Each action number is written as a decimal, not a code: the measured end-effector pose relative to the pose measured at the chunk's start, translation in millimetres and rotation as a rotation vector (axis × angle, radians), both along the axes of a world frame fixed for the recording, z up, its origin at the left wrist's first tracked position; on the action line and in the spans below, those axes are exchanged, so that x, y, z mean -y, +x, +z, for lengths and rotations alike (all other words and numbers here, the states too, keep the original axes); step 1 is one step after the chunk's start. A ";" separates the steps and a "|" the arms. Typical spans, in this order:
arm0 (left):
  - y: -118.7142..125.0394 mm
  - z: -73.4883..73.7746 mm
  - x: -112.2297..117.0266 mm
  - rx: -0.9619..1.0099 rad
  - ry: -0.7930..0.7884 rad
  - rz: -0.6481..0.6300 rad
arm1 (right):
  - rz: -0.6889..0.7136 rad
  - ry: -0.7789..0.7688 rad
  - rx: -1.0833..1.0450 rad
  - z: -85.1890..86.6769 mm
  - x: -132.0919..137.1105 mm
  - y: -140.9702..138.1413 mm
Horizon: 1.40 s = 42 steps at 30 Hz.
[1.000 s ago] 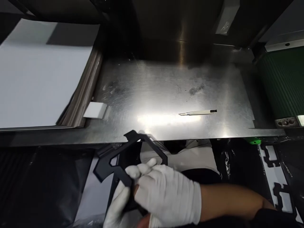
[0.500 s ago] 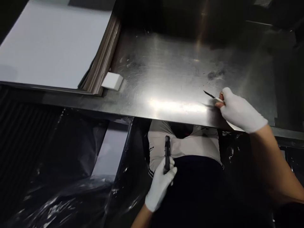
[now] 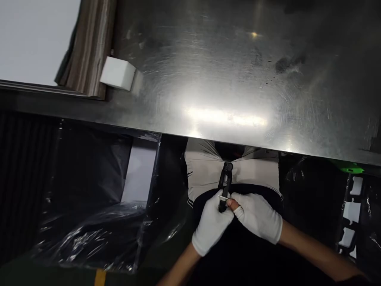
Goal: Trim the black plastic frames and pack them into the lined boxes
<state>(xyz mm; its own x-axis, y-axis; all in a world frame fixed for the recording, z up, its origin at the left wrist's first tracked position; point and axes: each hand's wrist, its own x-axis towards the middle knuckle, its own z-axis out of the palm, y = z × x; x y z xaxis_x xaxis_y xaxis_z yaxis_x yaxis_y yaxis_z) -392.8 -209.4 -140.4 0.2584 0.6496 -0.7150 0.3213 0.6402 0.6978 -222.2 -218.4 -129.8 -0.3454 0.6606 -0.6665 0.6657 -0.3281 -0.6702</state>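
Observation:
My left hand [image 3: 211,224], in a white glove, is closed around a narrow black plastic part [image 3: 226,174] with a long slot and a rounded end. It holds the part over my lap, below the table edge. My right hand [image 3: 258,216] has come against it, its glove leaving the thumb tip bare. In its pinch is a slim knife [image 3: 224,197], of which only a thin pale sliver shows, crossing the lower end of the black part. The rest of the knife is hidden by the fingers, and I cannot tell whether the edge is cutting.
The steel table [image 3: 208,79] spans the view ahead. At its left lie a stack of sheets [image 3: 89,51] and a white block [image 3: 118,73]. Black plastic bags [image 3: 89,222] hang below on the left. White cut-out pieces [image 3: 351,212] and a green object [image 3: 351,167] are at right.
My right hand has moved with the knife from above the table edge down and left to my left hand. The black part has turned, so its slot shows. The view has shifted closer.

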 end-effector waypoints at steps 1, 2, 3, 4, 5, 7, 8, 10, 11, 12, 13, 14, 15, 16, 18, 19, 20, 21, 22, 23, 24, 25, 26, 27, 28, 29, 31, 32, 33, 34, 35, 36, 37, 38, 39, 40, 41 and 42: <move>-0.3 -0.8 0.0 -0.004 -0.009 0.001 | 0.007 -0.013 0.019 2.0 -2.0 0.7; -0.5 -1.5 0.0 -0.007 -0.017 0.002 | 0.017 -0.025 0.036 3.6 -4.0 1.6; -0.5 -2.2 0.1 -0.009 -0.022 0.000 | 0.026 -0.034 0.049 4.2 -5.6 2.3; -0.2 -2.9 0.1 -0.012 -0.025 -0.004 | 0.031 -0.043 0.055 3.8 -6.5 2.6; 0.2 -3.4 0.0 -0.018 -0.024 -0.012 | 0.032 -0.053 0.051 2.2 -6.7 2.4; 1.5 -3.9 -0.6 -0.035 -0.015 -0.026 | 0.018 -0.077 0.024 -2.8 -5.2 0.7; 2.3 -3.8 -1.0 -0.042 -0.008 -0.031 | 0.006 -0.091 0.010 -5.4 -4.0 -0.6; 3.9 -2.8 -2.0 -0.058 0.002 -0.027 | -0.025 -0.123 0.000 -9.0 -1.9 -3.3; 4.6 -2.1 -2.4 -0.065 0.000 -0.022 | -0.040 -0.138 -0.001 -9.5 -1.3 -4.6; 5.2 -1.4 -2.8 -0.072 -0.009 -0.017 | -0.054 -0.154 -0.002 -9.3 -1.2 -5.6; 5.6 -0.9 -3.2 -0.081 -0.020 -0.012 | -0.068 -0.171 -0.006 -8.5 -1.4 -6.4; 5.9 -0.6 -3.5 -0.088 -0.031 -0.007 | -0.081 -0.185 -0.010 -7.5 -1.8 -6.9; 5.9 -0.5 -3.9 -0.092 -0.035 -0.002 | -0.095 -0.197 -0.014 -6.5 -2.2 -7.4; 5.8 -0.7 -4.3 -0.094 -0.034 -0.001 | -0.108 -0.206 -0.020 -5.8 -2.5 -7.8; 5.6 -1.7 -4.8 -0.093 -0.020 -0.010 | -0.136 -0.216 -0.033 -6.0 -2.1 -8.8; 5.7 -2.3 -4.8 -0.095 -0.011 -0.018 | -0.146 -0.216 -0.041 -6.8 -1.3 -9.5; 6.2 -2.9 -4.4 -0.100 -0.007 -0.026 | -0.155 -0.213 -0.044 -8.0 -0.2 -10.4; 7.0 -3.2 -3.7 -0.112 -0.007 -0.030 | -0.164 -0.207 -0.040 -9.3 1.2 -11.3; 8.1 -3.1 -2.7 -0.126 -0.012 -0.032 | -0.173 -0.202 -0.033 -10.5 2.6 -12.1; 9.2 -2.7 -1.7 -0.140 -0.017 -0.030 | -0.186 -0.197 -0.028 -11.6 4.0 -12.4; 10.1 -1.9 -0.9 -0.153 -0.022 -0.027 | -0.200 -0.191 -0.032 -12.4 5.1 -12.0; 10.2 -0.8 -0.8 -0.162 -0.026 -0.026 | -0.212 -0.181 -0.051 -12.8 6.0 -10.4; 9.2 0.6 -1.7 -0.164 -0.027 -0.030 | -0.216 -0.166 -0.085 -12.8 6.5 -7.4; 6.7 2.2 -3.8 -0.154 -0.028 -0.040 | -0.210 -0.144 -0.131 -12.5 6.7 -2.9; 2.6 3.7 -7.3 -0.123 -0.035 -0.060 | -0.198 -0.117 -0.175 -11.8 6.8 3.3; -3.0 5.2 -11.8 -0.061 -0.055 -0.089 | -0.189 -0.096 -0.211 -10.9 6.9 10.7; -16.5 7.3 -22.1 0.138 -0.135 -0.165 | -0.193 -0.076 -0.260 -8.6 7.5 27.3; -22.6 7.9 -26.4 0.240 -0.183 -0.204 | -0.206 -0.079 -0.272 -7.3 8.3 35.0; -27.1 8.2 -29.3 0.305 -0.219 -0.235 | -0.219 -0.090 -0.282 -6.0 9.6 41.5; -29.2 8.3 -30.4 0.309 -0.225 -0.262 | -0.225 -0.105 -0.294 -4.7 11.3 46.1; -28.8 8.0 -29.6 0.248 -0.191 -0.297 | -0.222 -0.120 -0.302 -3.5 13.6 48.5; -25.8 7.6 -26.8 0.132 -0.119 -0.341 | -0.209 -0.132 -0.293 -2.2 16.1 48.7; -21.0 6.9 -22.4 -0.016 -0.019 -0.397 | -0.188 -0.140 -0.262 -0.9 18.9 46.8; -15.1 6.1 -17.0 -0.173 0.097 -0.462 | -0.161 -0.137 -0.211 0.4 21.5 43.4; -9.2 5.1 -11.0 -0.318 0.212 -0.529 | -0.128 -0.126 -0.149 1.6 24.0 39.1; -3.9 4.1 -5.2 -0.436 0.313 -0.590 | -0.094 -0.112 -0.084 2.8 26.1 34.5; 0.1 3.0 0.0 -0.528 0.396 -0.635 | -0.061 -0.099 -0.024 3.8 27.7 30.1; 2.7 2.0 4.1 -0.597 0.462 -0.667 | -0.035 -0.088 0.022 4.8 28.9 26.4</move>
<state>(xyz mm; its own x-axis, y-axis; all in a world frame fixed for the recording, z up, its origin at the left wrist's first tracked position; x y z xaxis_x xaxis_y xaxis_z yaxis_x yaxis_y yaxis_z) -390.1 -213.5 -138.3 0.3525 0.7493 -0.5606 0.8933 -0.0909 0.4402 -195.8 -247.3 -125.0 -0.3079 0.6106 -0.7296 0.6674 -0.4080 -0.6230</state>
